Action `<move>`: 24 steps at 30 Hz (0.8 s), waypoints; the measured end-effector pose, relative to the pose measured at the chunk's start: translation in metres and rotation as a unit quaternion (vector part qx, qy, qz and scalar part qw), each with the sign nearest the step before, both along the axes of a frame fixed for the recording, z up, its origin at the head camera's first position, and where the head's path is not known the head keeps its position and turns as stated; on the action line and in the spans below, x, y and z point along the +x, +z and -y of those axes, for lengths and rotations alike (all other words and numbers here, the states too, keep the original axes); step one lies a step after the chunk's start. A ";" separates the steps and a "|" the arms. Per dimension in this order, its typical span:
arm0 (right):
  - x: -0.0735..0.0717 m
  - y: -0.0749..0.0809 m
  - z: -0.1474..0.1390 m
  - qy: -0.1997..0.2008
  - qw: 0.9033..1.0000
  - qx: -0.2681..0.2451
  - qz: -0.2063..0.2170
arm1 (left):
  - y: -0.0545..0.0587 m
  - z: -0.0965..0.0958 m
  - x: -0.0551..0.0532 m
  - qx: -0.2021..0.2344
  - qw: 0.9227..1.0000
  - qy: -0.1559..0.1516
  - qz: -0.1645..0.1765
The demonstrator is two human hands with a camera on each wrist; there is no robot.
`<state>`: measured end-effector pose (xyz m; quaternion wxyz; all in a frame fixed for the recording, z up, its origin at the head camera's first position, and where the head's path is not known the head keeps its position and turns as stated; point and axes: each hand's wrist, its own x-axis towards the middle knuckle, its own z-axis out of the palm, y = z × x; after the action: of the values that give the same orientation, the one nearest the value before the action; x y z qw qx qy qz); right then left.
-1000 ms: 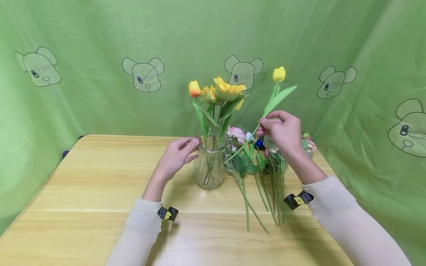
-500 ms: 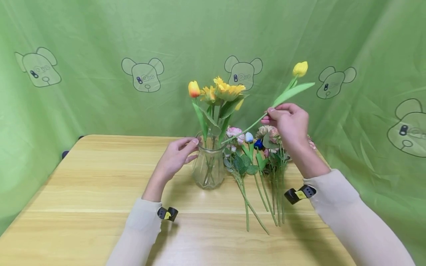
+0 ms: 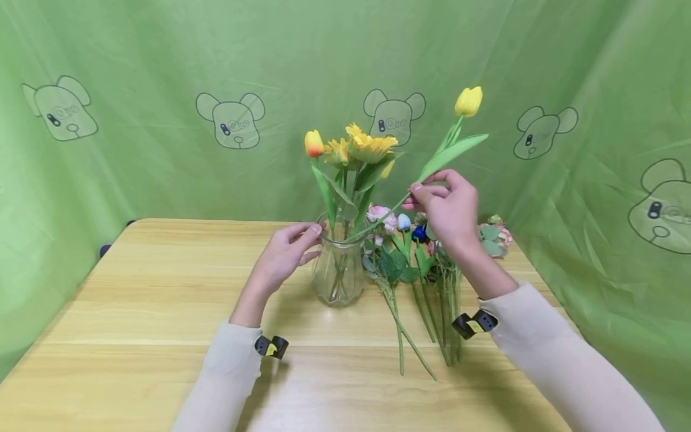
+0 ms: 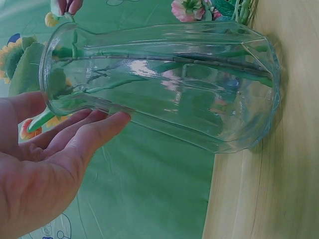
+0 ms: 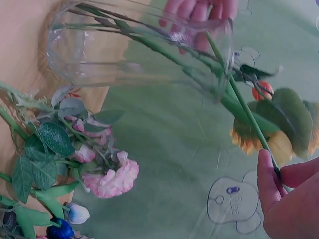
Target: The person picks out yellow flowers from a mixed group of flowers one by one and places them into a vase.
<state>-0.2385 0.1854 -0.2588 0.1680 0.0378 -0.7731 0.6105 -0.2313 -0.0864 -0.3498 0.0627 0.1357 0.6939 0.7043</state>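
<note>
A glass vase stands upright on the table, holding yellow sunflowers, an orange-yellow tulip and another yellow bloom partly hidden behind a leaf. My left hand rests against the vase's left side near the rim; in the left wrist view its fingers lie fairly straight along the glass. My right hand pinches the stem of a yellow tulip between thumb and fingers. That tulip leans up to the right. In the right wrist view its stem slants through the vase's mouth, the cut end within the neck.
Right of the vase lie several loose flowers: pink blooms, a white-blue tulip and a dark blue tulip, their stems pointing toward me. More pink flowers lie farther right. A green curtain surrounds the wooden table.
The tulip's lower stem end has risen from beside the vase, over the rim and into its mouth. My right hand went up and right, then back left. My left hand stays put.
</note>
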 end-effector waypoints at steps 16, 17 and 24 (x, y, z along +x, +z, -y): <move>0.015 -0.024 0.031 0.049 0.995 0.090 -0.011 | 0.001 0.000 0.001 0.002 1.000 0.000 0.000; 0.015 -0.026 0.032 0.051 0.994 0.092 -0.010 | 0.001 0.000 0.000 0.002 1.000 0.000 0.001; 0.019 -0.038 0.040 0.057 0.992 0.112 -0.003 | 0.000 0.000 -0.001 0.006 1.000 -0.001 0.001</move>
<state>-0.2195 0.1457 -0.2969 0.1300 0.1017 -0.8329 0.5283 -0.2320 -0.0865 -0.3502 0.0637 0.1360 0.6894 0.7086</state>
